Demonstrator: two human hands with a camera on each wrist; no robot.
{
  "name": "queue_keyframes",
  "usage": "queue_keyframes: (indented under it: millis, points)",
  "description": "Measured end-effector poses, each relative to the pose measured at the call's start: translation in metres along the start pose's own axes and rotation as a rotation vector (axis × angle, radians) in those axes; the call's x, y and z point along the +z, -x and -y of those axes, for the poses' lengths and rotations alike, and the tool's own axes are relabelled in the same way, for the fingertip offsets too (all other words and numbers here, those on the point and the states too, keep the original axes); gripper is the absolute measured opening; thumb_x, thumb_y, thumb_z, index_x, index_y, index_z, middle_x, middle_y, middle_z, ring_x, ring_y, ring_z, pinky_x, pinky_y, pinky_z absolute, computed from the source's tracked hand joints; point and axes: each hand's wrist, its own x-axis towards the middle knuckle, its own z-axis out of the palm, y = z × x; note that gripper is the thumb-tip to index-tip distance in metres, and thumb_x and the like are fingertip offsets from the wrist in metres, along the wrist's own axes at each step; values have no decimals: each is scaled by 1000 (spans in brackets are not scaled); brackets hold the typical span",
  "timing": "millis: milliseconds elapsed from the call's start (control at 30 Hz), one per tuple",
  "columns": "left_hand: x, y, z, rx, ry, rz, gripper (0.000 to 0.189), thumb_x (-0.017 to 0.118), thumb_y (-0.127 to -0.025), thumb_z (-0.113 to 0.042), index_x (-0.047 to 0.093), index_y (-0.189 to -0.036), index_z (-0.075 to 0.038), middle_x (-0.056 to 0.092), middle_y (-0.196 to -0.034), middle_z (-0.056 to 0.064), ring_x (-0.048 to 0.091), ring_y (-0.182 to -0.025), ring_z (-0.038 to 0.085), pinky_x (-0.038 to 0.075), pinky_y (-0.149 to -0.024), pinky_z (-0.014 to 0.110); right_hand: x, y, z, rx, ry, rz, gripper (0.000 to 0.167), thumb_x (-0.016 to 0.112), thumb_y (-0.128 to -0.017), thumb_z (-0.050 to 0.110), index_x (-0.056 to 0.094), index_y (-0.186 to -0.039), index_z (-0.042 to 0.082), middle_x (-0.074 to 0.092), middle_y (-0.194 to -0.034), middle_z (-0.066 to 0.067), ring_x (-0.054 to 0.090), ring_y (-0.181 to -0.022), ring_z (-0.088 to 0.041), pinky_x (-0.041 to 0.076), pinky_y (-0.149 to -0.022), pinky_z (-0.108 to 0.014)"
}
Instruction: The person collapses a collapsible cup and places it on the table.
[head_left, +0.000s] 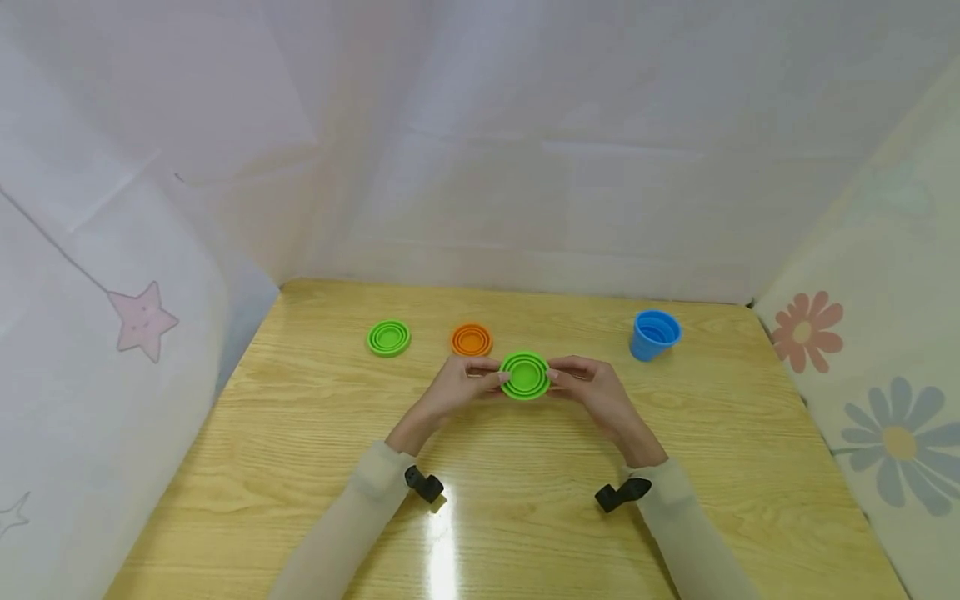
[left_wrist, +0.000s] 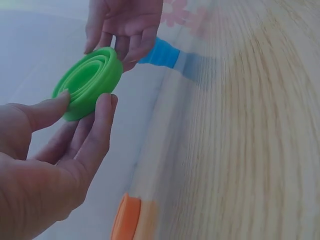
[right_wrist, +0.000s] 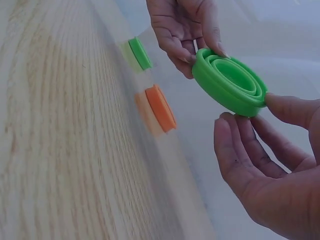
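Observation:
Between both hands, raised over the table, is a green collapsible cup (head_left: pixel 525 376), folded flat into rings with its inside facing up. My left hand (head_left: pixel 459 387) pinches its left rim, thumb on top and fingers underneath. On the opposite rim my right hand (head_left: pixel 595 388) grips it the same way. The wrist views show the same green cup (left_wrist: pixel 89 82) tilted and clear of the wood. Just behind the left hand lies an orange collapsible cup (head_left: pixel 472 340), also flattened. A second flattened green cup (head_left: pixel 388 338) lies further left.
At the back right stands a blue collapsible cup (head_left: pixel 656 335), extended to its full height. The wooden table (head_left: pixel 525 533) ends at a white cloth backdrop (head_left: pixel 480 192). Patterned cloth hangs along both sides. Each wrist carries a small black camera mount.

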Motion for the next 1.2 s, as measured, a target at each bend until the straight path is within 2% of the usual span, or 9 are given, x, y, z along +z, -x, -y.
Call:
queue_keyframes:
  millis: [67,200,333,533,800,1033,1200]
  points:
    - [1,-2,0,-30,43,13,33,73,-100,-16,72,-129,1,77,-118,20,79,-97,20,62,-102,53,-3,0,-1,-5,-26,7,42,69,-103,15,62,-136,-10,77,-117,-2,77,-103,-13,54,-109,-64]
    - [5,-4,0,-71,79,20,32,72,-101,-15,72,-128,3,79,-114,19,80,-93,18,63,-99,50,-7,-1,-5,12,-70,20,42,68,-103,8,59,-137,-14,77,-113,1,77,-101,-13,56,-106,-60]
    - [7,-7,1,-101,148,-3,33,70,-102,-11,70,-129,7,79,-110,17,80,-89,19,65,-96,47,-9,-1,-8,48,-107,28,44,66,-103,6,55,-139,-17,77,-111,1,78,-99,-14,58,-104,-55]
    - [7,-11,4,-133,236,-42,32,69,-102,-8,68,-130,8,80,-106,15,80,-89,22,65,-96,49,-9,-3,-13,83,-163,16,46,64,-104,5,51,-142,-17,78,-108,1,79,-99,-15,59,-103,-53]
    - [4,-14,5,-158,240,-42,29,68,-102,-9,71,-127,7,79,-106,14,80,-89,22,63,-99,50,-6,-5,-18,142,-229,3,46,63,-104,4,50,-144,-17,77,-113,-2,79,-100,-18,62,-101,-48]
    - [6,-36,-2,-131,205,-25,29,67,-103,-11,71,-127,6,77,-114,21,80,-93,22,64,-99,45,-13,-9,-18,134,-299,-89,43,64,-105,7,55,-140,-16,78,-112,-6,79,-98,-19,59,-103,-49]
    - [13,-50,-6,-163,184,-26,28,66,-104,-8,71,-127,7,76,-115,24,80,-92,21,65,-96,41,-25,-16,-19,153,-291,-109,45,65,-104,7,53,-141,-17,78,-109,-4,80,-96,-19,62,-99,-44]
